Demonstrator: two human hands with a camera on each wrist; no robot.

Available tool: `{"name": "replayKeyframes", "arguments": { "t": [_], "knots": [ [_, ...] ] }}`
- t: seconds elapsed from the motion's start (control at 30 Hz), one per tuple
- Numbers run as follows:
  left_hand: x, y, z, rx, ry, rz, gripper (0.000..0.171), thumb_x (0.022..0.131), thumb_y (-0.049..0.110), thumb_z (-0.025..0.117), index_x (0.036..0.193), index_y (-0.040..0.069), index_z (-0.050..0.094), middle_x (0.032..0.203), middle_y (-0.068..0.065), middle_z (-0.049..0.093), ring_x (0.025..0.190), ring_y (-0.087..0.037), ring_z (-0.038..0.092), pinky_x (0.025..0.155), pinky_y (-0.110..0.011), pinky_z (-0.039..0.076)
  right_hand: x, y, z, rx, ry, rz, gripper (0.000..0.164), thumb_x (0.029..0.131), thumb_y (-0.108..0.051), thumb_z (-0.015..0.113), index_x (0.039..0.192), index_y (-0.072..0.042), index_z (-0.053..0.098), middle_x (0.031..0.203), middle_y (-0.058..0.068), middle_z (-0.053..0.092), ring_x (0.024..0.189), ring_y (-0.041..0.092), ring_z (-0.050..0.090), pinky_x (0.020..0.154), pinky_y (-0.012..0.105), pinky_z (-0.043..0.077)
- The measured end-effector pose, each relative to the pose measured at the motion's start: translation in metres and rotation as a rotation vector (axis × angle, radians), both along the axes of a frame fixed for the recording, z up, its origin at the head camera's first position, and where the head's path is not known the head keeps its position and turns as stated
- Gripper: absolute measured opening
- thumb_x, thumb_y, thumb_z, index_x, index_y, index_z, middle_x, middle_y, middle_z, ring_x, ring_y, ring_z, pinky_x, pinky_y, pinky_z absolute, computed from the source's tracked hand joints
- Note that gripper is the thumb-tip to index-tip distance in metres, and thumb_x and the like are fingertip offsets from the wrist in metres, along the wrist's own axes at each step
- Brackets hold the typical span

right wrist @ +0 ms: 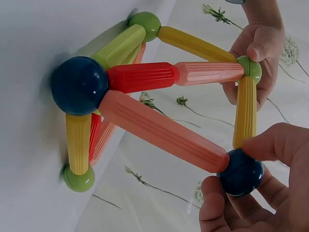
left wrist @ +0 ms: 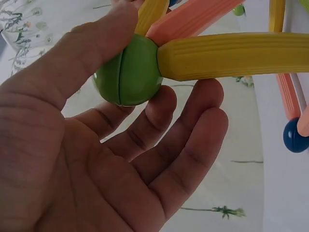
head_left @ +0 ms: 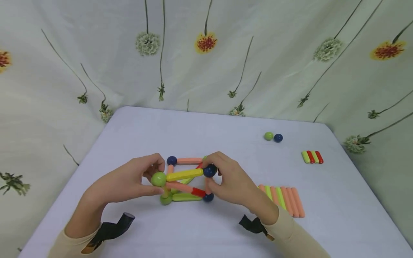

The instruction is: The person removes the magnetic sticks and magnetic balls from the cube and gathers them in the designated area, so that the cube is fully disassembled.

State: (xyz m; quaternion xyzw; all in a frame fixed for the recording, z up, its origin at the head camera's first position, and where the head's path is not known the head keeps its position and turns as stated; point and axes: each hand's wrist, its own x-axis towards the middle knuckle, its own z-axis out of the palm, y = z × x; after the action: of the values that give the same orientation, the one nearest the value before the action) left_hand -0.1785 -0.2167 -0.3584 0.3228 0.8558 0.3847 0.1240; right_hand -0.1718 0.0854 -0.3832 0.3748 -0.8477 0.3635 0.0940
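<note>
A frame of ribbed sticks and balls, like a magnetic building set, stands on the table. My left hand (head_left: 129,177) pinches the green ball (left wrist: 130,72) at its upper left corner between thumb and fingers. At the upper right corner, my right hand (head_left: 233,179) grips a dark blue ball (right wrist: 240,171). A yellow stick (head_left: 185,175) joins these two balls. From the green ball a pink stick (right wrist: 210,73) and a red stick (right wrist: 142,77) run end to end down to a lower blue ball (right wrist: 79,86). Part of the frame's far side is hidden behind my right hand.
Several pink and light green sticks (head_left: 287,200) lie in a row beside my right forearm. Farther right are short yellow and red sticks (head_left: 312,157). One loose green ball (head_left: 269,135) and one blue ball (head_left: 278,138) sit toward the back. A flowered cloth (head_left: 180,64) hangs behind the table.
</note>
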Motion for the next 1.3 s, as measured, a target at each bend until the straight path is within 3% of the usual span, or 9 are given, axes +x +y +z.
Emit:
{"name": "replayKeyframes", "arguments": {
  "t": [0.2, 0.47, 0.67, 0.9, 1.17, 1.3],
  "knots": [
    [0.008, 0.02, 0.004, -0.083, 0.202, 0.018, 0.035, 0.079, 0.014, 0.082, 0.103, 0.02, 0.057, 0.094, 0.01, 0.055, 0.085, -0.01, 0.053, 0.073, -0.025, 0.05, 0.01, 0.007, 0.001, 0.039, -0.042, -0.038, 0.03, 0.085, -0.016, 0.074, 0.109, -0.016, 0.056, 0.106, -0.01, 0.053, 0.088, 0.002, 0.055, 0.075, 0.021, 0.051],
    [0.011, 0.049, 0.008, -0.231, 0.374, 0.047, 0.018, 0.082, 0.029, 0.08, 0.093, 0.022, 0.069, 0.083, 0.016, 0.052, 0.075, -0.006, 0.047, 0.063, -0.022, 0.046, 0.015, 0.006, 0.003, 0.121, 0.075, -0.088, 0.02, 0.086, -0.019, 0.073, 0.103, -0.012, 0.066, 0.103, -0.003, 0.053, 0.079, 0.004, 0.054, 0.066, 0.021, 0.052],
    [0.011, 0.053, 0.011, -0.265, 0.409, 0.049, 0.018, 0.079, 0.031, 0.082, 0.091, 0.023, 0.071, 0.081, 0.018, 0.052, 0.074, -0.006, 0.047, 0.062, -0.022, 0.045, 0.015, 0.006, 0.003, 0.086, 0.102, -0.076, 0.014, 0.086, -0.016, 0.071, 0.098, -0.011, 0.067, 0.103, -0.004, 0.056, 0.08, 0.004, 0.055, 0.069, 0.014, 0.049],
    [0.012, 0.055, 0.011, -0.267, 0.438, 0.038, 0.018, 0.079, 0.03, 0.082, 0.093, 0.023, 0.073, 0.081, 0.018, 0.053, 0.073, -0.005, 0.046, 0.062, -0.022, 0.044, 0.016, 0.01, 0.003, 0.082, 0.085, -0.068, 0.015, 0.087, -0.017, 0.072, 0.1, -0.011, 0.067, 0.104, -0.004, 0.057, 0.084, 0.005, 0.056, 0.073, 0.015, 0.05],
    [0.012, 0.057, 0.011, -0.273, 0.446, 0.026, 0.019, 0.079, 0.028, 0.082, 0.095, 0.022, 0.073, 0.083, 0.017, 0.055, 0.074, -0.005, 0.047, 0.063, -0.022, 0.046, 0.013, 0.015, 0.001, 0.062, 0.094, -0.039, 0.016, 0.087, -0.018, 0.073, 0.1, -0.01, 0.067, 0.102, -0.004, 0.057, 0.08, 0.004, 0.055, 0.069, 0.014, 0.049],
    [0.012, 0.057, 0.011, -0.295, 0.448, 0.036, 0.02, 0.079, 0.027, 0.083, 0.096, 0.021, 0.073, 0.084, 0.017, 0.055, 0.075, -0.005, 0.048, 0.065, -0.022, 0.047, 0.011, 0.021, 0.0, 0.035, 0.053, -0.025, 0.012, 0.088, -0.016, 0.072, 0.096, -0.01, 0.064, 0.097, -0.004, 0.059, 0.078, 0.003, 0.056, 0.066, 0.015, 0.049]
  ]
}}
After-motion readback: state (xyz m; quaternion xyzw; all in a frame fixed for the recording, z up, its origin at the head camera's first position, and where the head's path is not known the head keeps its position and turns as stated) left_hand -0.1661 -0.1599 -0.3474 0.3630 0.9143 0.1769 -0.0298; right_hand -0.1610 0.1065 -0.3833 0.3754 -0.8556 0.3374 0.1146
